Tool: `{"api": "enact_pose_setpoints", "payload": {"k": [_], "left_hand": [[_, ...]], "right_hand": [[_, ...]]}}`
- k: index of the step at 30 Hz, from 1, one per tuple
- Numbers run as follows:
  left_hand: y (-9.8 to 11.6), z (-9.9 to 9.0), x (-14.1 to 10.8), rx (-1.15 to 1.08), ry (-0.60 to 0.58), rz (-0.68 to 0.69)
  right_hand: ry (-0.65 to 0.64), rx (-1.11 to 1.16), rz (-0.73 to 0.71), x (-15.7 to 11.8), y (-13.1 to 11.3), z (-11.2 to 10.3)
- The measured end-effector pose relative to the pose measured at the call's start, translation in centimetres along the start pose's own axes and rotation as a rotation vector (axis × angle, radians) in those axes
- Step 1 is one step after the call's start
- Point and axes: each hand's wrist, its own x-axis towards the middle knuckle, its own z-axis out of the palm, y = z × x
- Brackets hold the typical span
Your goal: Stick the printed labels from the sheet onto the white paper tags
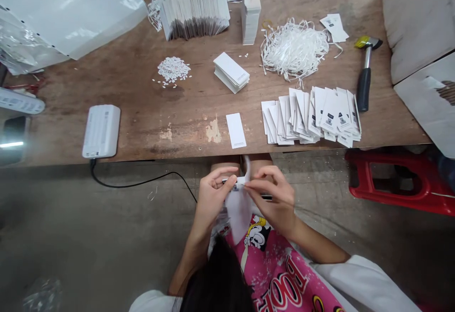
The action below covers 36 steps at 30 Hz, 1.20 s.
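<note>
From my far-off screen, I see two hands, and both are up over the lap, just past the front edge of the bench (177, 146). The left hand (213, 193) is mostly closed. Its thumb and fingers pinch one end of a small white paper tag (234, 184). The right hand (273, 193) is also mostly closed, and its fingertips (247, 185) press on the tag from the other side. The two hands are very close together. The tag has small dark print on it, but it is too small for me to read. A white strip (238, 215) hangs down below the hands, and I cannot tell if it is part of the tag.

On the bench, I count one lone blank card (236, 130), one small stack of blank cards (231, 71), and one tall stack of cards (250, 8). There is also one long row of tags standing on edge (194, 13), one fanned-out spread of printed tags (311, 115), and one small group of tags (334, 27). I see one heap of white strings (294, 49), one pile of tiny white bits (174, 70), one hammer (366, 72), and one white power bank (101, 131) with a black cable (142, 177). The cable drops off the bench.
</note>
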Motion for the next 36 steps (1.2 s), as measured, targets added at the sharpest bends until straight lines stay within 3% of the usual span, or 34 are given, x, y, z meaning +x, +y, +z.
{"api": "enact_pose_setpoints", "payload": {"k": [3,6,9,14,19,36], "left_hand": [[0.4,-0.8,0.6,0.222,-0.012,0.097],[0.8,-0.6,1.4,0.575,0.047,0.270],[1.0,0.4,2.2,0.937,0.095,0.374],[1.0,1.5,2.8,1.297,0.125,0.355],[1.1,1.4,2.8,1.382,0.139,0.331],[0.9,1.3,2.9,1.329,0.137,0.344]], "right_hand": [[-0.121,0.169,0.201,2.9,0.3,-1.2],[-0.149,0.172,0.359,6.5,2.1,-1.2],[-0.270,0.139,0.364,9.8,4.3,-0.2],[-0.436,0.062,0.324,12.3,6.2,1.5],[-0.484,-0.061,0.285,12.6,6.2,1.7],[-0.492,-0.264,0.264,12.6,5.4,2.2]]}}
